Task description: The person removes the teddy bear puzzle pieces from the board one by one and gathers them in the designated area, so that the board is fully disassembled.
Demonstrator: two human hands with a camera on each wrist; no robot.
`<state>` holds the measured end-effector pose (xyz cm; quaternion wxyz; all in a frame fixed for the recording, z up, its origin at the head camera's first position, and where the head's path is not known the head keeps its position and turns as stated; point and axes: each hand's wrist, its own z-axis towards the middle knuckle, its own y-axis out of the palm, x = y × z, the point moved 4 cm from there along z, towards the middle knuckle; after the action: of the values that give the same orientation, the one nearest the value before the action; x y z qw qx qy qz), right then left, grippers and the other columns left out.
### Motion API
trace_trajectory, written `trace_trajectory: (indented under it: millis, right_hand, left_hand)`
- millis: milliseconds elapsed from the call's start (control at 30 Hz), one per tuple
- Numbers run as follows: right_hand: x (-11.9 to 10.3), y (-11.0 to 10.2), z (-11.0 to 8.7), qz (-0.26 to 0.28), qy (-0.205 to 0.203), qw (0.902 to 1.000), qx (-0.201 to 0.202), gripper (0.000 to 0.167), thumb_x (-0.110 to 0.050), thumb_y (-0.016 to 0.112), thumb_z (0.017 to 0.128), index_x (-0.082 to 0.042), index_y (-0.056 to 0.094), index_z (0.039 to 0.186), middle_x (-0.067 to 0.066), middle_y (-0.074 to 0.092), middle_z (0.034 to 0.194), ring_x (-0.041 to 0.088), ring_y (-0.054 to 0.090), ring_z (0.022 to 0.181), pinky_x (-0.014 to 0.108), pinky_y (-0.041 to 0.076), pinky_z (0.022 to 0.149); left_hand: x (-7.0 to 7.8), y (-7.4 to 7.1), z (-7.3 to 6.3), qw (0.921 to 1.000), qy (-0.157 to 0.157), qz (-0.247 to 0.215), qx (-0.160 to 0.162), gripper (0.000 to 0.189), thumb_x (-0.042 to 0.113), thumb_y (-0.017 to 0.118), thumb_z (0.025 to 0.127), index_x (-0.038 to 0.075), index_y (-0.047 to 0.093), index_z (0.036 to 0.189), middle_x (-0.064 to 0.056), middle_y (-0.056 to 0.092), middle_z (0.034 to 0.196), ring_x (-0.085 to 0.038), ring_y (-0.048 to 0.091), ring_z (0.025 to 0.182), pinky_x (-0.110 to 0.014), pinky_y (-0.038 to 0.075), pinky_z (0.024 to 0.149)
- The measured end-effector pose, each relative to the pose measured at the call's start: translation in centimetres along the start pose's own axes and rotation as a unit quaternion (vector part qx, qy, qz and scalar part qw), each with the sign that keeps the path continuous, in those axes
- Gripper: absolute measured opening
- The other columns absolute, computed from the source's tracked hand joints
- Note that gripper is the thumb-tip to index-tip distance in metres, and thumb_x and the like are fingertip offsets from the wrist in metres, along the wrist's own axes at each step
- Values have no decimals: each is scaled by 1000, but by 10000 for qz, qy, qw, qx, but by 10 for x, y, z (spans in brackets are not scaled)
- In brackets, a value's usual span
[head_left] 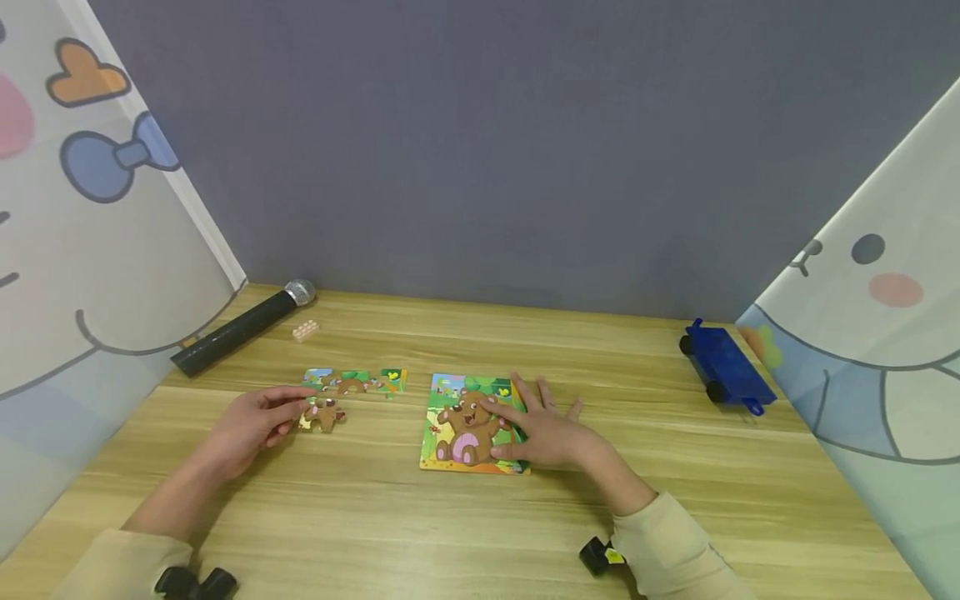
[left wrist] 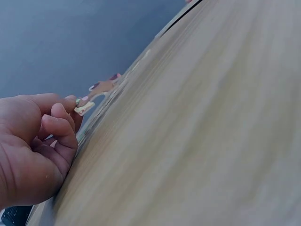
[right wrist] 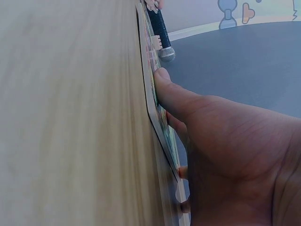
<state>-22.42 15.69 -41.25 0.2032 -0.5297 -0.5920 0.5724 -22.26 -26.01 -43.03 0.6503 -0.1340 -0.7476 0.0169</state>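
Observation:
My left hand (head_left: 251,427) pinches the left end of a small section of jigsaw puzzle (head_left: 324,415) printed with brown bear parts. The left wrist view shows that section (left wrist: 104,86) sticking out from between thumb and fingers, close over the table. Just behind it lies a row of joined puzzle pieces (head_left: 354,383) with green and blue scenery. My right hand (head_left: 553,432) rests, fingers spread, on the right side of a square bear picture board (head_left: 450,427), covering part of it. From the right wrist, the thumb is seen on the thin board's (right wrist: 146,80) face.
A black microphone (head_left: 240,332) lies at the back left, beside a pale pink toy brick (head_left: 305,331). At the back right is a blue toy cart (head_left: 727,365) with black wheels. A grey panel (head_left: 480,150) rises behind the wooden table (head_left: 375,533), with cartoon-printed walls on both sides.

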Motion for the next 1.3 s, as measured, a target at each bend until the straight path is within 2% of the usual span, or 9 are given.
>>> trace_trajectory:
  millis: [267, 533, 833, 1033, 1167, 1300]
  right_hand:
    - [1, -1, 0, 10, 37, 10000, -10, 75, -66, 61, 90, -46, 32, 157, 7, -7, 169, 46, -13, 149, 88, -8, 93]
    - [1, 0, 0, -9, 62, 10000, -27, 75, -66, 61, 90, -46, 32, 156, 7, -8, 169, 46, -12, 149, 88, -8, 93]
    - [1, -1, -1, 3, 44, 10000, -39, 75, -66, 61, 91, -44, 33, 157, 8, -7, 169, 46, -13, 149, 88, -8, 93]
    - [1, -2, -1, 18, 29, 10000, -59, 75, -66, 61, 91, -45, 31, 157, 9, -8, 169, 47, -13, 149, 88, -8, 93]
    - [0, -1, 0, 11, 7, 10000, -95, 78, -66, 61, 91, -45, 28, 158, 9, -9, 169, 48, -14, 148, 88, -9, 93]
    - [-1, -1, 1, -16, 9, 9999, -100, 86, -66, 61, 90, -39, 21, 161, 8, -10, 169, 46, -16, 148, 87, -10, 94]
  left_hand:
    - [-1, -12, -3, 9999, -12, 148, 44, 38, 16, 61, 103, -10, 59, 131, 0, 55, 72, -7, 42, 57, -23, 39, 48]
    - [-3, -20, -4, 9991, -36, 368, 224, 36, 15, 62, 102, -10, 60, 129, 2, 52, 69, -7, 42, 56, -23, 38, 46]
    - [-3, -19, -2, 9984, 37, 440, 347, 44, 15, 61, 103, -12, 51, 136, 2, 52, 74, -7, 43, 59, -23, 39, 49]
    - [-1, -17, -1, 9979, -9, 478, 440, 47, 20, 62, 103, -11, 51, 136, 3, 50, 73, -7, 41, 58, -23, 38, 48]
    - [3, -11, -1, 9990, 3, 182, 417, 41, 21, 62, 103, -6, 55, 133, 3, 51, 74, -7, 41, 56, -22, 36, 47]
    - [10, 1, -2, 9993, 17, -287, 259, 29, 20, 62, 103, 3, 61, 127, 4, 49, 74, -7, 39, 56, -23, 32, 46]
